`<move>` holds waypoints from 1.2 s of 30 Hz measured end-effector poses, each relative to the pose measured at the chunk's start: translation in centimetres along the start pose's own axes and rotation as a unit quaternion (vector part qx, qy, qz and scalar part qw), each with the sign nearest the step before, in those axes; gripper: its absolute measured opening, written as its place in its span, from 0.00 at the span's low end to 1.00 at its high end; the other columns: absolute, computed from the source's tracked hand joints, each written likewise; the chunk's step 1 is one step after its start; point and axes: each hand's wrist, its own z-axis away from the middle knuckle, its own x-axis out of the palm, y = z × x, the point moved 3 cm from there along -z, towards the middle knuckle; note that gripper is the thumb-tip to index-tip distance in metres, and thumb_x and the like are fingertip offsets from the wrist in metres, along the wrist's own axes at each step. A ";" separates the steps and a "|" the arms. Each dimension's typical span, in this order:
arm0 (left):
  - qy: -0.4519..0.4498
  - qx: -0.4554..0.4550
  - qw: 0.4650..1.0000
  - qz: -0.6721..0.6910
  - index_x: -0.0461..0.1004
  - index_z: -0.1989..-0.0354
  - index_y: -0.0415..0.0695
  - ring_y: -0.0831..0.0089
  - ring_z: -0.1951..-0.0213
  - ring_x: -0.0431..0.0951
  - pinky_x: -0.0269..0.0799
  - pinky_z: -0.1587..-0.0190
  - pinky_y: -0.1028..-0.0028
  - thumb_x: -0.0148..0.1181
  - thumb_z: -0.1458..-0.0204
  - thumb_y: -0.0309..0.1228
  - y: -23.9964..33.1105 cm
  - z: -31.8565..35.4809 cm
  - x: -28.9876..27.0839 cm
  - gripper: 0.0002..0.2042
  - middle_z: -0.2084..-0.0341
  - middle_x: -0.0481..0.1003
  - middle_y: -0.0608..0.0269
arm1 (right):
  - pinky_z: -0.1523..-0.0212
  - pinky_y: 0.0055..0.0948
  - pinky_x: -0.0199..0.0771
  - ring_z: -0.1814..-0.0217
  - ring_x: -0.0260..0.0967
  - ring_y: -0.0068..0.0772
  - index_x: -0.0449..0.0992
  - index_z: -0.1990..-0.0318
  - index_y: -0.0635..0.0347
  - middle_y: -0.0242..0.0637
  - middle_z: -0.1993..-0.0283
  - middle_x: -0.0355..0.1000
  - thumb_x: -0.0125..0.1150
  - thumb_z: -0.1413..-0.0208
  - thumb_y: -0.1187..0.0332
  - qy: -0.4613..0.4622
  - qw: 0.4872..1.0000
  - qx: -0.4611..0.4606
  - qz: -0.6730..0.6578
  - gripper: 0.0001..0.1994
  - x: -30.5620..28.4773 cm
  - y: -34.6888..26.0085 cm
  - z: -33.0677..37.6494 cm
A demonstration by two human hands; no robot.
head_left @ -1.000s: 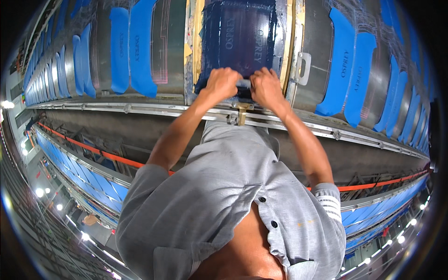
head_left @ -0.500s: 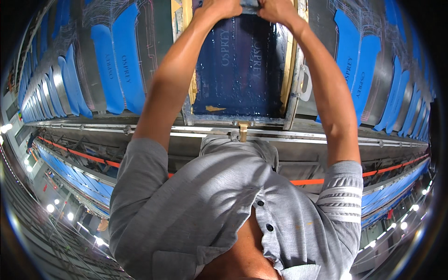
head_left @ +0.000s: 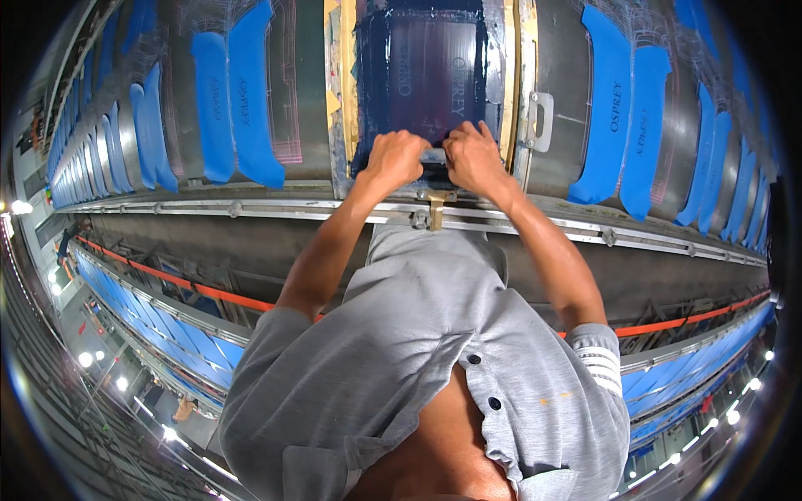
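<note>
Long printing table (head_left: 251,209) lined with blue printed panels (head_left: 242,92); left hand (head_left: 394,154) and right hand (head_left: 472,154) clench squeegee (head_left: 434,156) on dark screen frame (head_left: 430,67); metal handle (head_left: 539,121) beside.

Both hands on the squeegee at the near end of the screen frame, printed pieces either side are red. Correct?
Not quite. The head view shows the left hand and right hand side by side on the squeegee at the near end of the screen frame, but the printed pieces either side are blue, not red.
</note>
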 end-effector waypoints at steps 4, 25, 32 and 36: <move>0.040 0.037 0.998 -0.019 0.87 0.61 0.55 0.47 0.65 0.82 0.78 0.59 0.52 0.59 0.57 0.27 -2.1 -8.6 -5.7 0.16 0.71 0.81 0.48 | 0.38 0.57 0.69 0.48 0.74 0.46 0.84 0.67 0.58 0.42 0.60 0.79 0.60 0.57 0.70 -0.031 0.999 0.036 0.025 0.10 -3.5 5.0 -8.1; 0.026 0.003 1.000 -0.010 0.85 0.57 0.52 0.53 0.64 0.84 0.80 0.61 0.57 0.58 0.58 0.22 -0.2 -1.6 -0.8 0.19 0.64 0.83 0.56 | 0.33 0.60 0.62 0.47 0.70 0.41 0.83 0.67 0.60 0.39 0.61 0.76 0.65 0.64 0.73 0.002 1.000 0.002 0.005 0.12 -1.0 0.9 -1.5; 0.071 0.049 0.996 -0.036 0.82 0.54 0.45 0.56 0.46 0.79 0.72 0.46 0.49 0.68 0.59 0.24 1.5 3.3 1.9 0.19 0.53 0.82 0.60 | 0.34 0.51 0.63 0.40 0.68 0.52 0.81 0.53 0.64 0.47 0.50 0.76 0.73 0.52 0.55 -0.021 0.978 0.053 -0.199 0.24 -2.4 1.6 3.2; 0.039 0.001 0.995 -0.091 0.81 0.48 0.46 0.59 0.36 0.71 0.59 0.31 0.51 0.76 0.60 0.34 2.5 2.9 0.2 0.26 0.46 0.79 0.60 | 0.44 0.49 0.69 0.40 0.66 0.58 0.78 0.44 0.60 0.55 0.44 0.72 0.66 0.43 0.51 0.300 0.903 0.305 0.028 0.26 -4.2 11.5 3.7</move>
